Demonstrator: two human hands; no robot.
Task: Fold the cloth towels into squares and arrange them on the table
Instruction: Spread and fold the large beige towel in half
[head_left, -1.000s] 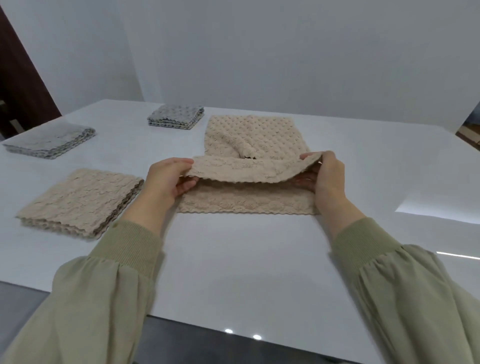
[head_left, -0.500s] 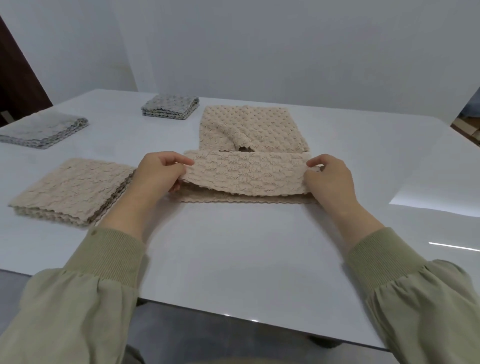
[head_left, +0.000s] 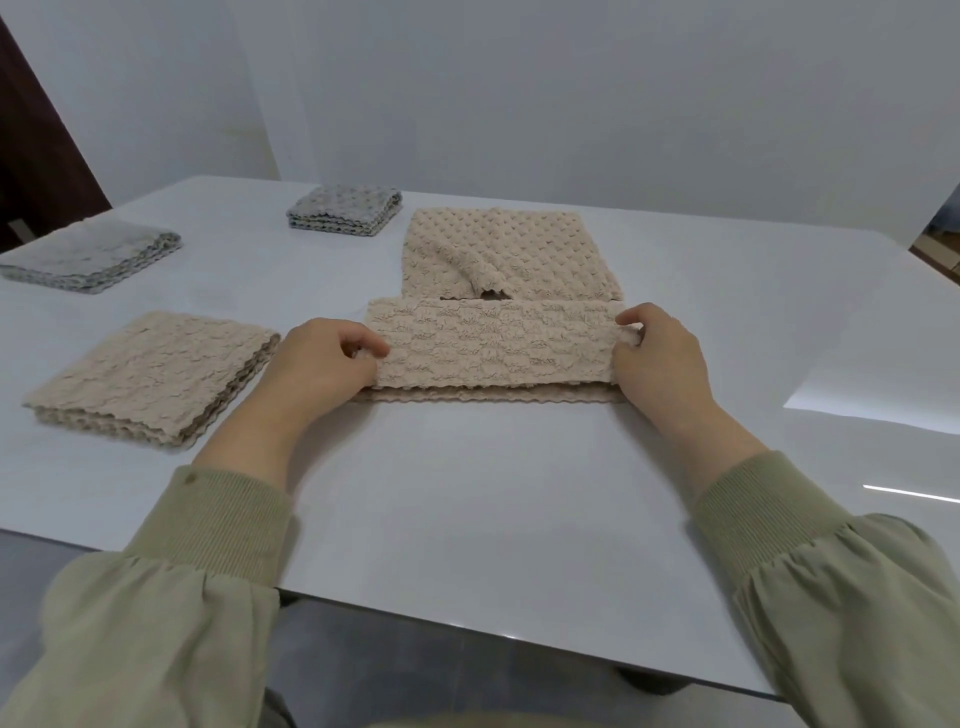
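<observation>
Two olive-green sleeves frame the near view, the left sleeve (head_left: 156, 597) and the right sleeve (head_left: 831, 571), both reaching over the near edge of the white table (head_left: 467, 493). Past them, the left hand (head_left: 322, 358) pinches the left end of a beige towel (head_left: 493, 348), thumb on top and fingers curled under the upper layer. The right hand (head_left: 660, 358) pinches the right end the same way. This towel lies at the middle of the table as a wide band, its upper layer drawn nearly to the near edge of the layer beneath. To the left, near the left hand, sits a beige stack (head_left: 150, 374) of folded towels. Just behind the held towel lies a dotted beige towel (head_left: 504, 249), one flap turned over. Farther left are a grey stack (head_left: 88, 254) and, beyond it, a small grey square stack (head_left: 345, 208).
</observation>
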